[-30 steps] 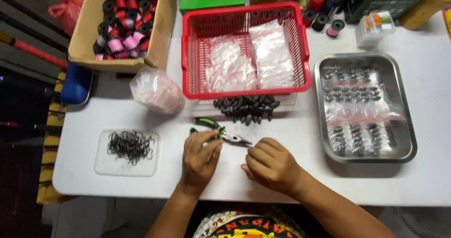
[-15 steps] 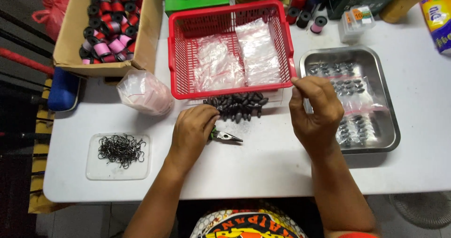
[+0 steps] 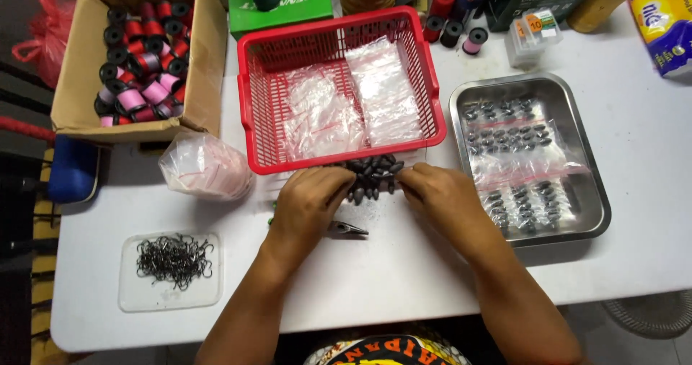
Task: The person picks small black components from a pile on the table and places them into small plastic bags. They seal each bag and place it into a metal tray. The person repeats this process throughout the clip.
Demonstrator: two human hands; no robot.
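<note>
White worktable point(image 3: 404, 278) — left hand point(image 3: 310, 203) and right hand point(image 3: 440, 196), fingers curled onto dark sinkers point(image 3: 371, 174) — grip unclear.

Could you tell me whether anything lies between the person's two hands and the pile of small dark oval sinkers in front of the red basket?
Nothing visible does. The left hand and the right hand both reach the pile of small dark oval sinkers, fingertips at its edges. The red plastic basket stands just behind the pile, and the pliers lie nearer the person.

Red basket point(image 3: 254, 131) w/ clear bags, cardboard box point(image 3: 205, 62) of thread spools, steel tray point(image 3: 595, 199), hooks in clear tray point(image 3: 173, 260).
</note>
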